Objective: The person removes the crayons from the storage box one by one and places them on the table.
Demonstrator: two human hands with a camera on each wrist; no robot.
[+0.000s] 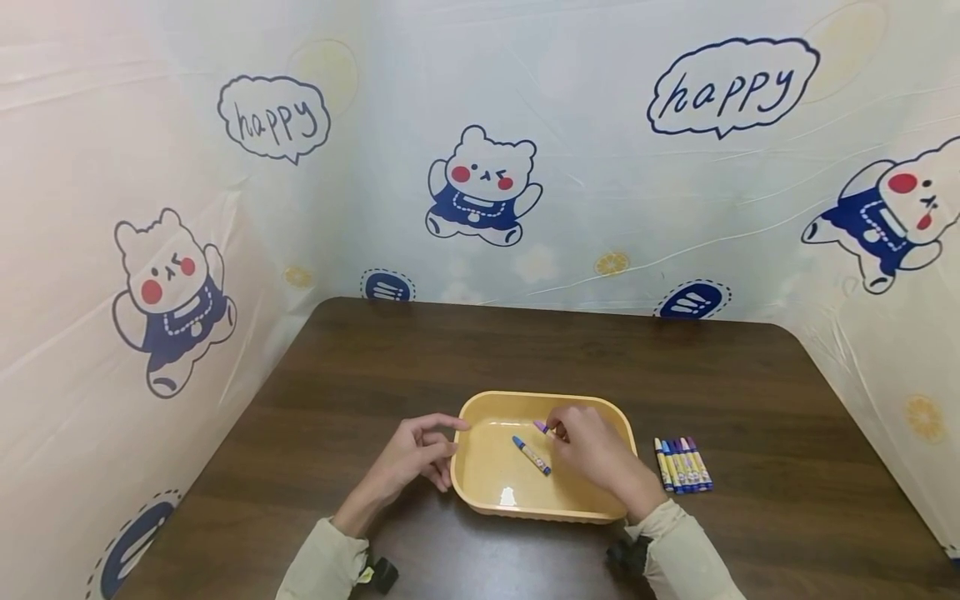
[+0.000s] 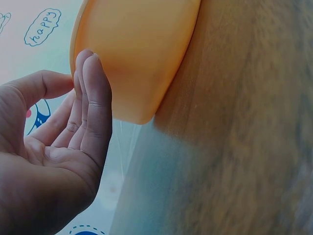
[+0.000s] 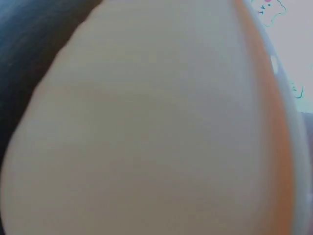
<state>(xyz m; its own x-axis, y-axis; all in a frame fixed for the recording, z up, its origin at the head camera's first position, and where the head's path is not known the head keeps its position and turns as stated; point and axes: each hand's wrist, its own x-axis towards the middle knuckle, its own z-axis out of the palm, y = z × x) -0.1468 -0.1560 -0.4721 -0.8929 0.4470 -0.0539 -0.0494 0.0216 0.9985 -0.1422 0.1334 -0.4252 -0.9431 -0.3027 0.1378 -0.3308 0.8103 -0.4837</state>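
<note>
A yellow plastic tray (image 1: pixel 487 500) stands on the table. My left hand (image 1: pixel 418 454) is at its left side, fingertips touching the rim. In the left wrist view the fingers of the left hand (image 2: pixel 73 122) lie loosely extended against the tray's outer wall (image 2: pixel 142 63). My right hand (image 1: pixel 592 442) is inside the tray and pinches a crayon with a pinkish-purple tip (image 1: pixel 541 427); the rest of that crayon is mostly hidden by the fingers. A blue-tipped crayon (image 1: pixel 532 456) lies slanted on the tray's bottom. The right wrist view is blurred and shows no fingers.
Right of the tray, several crayons (image 1: pixel 682 465) lie side by side in a row on the dark wooden table (image 1: pixel 360 358). Printed sheets with bears and "happy" bubbles (image 1: pixel 480 192) hang around the table's back and sides.
</note>
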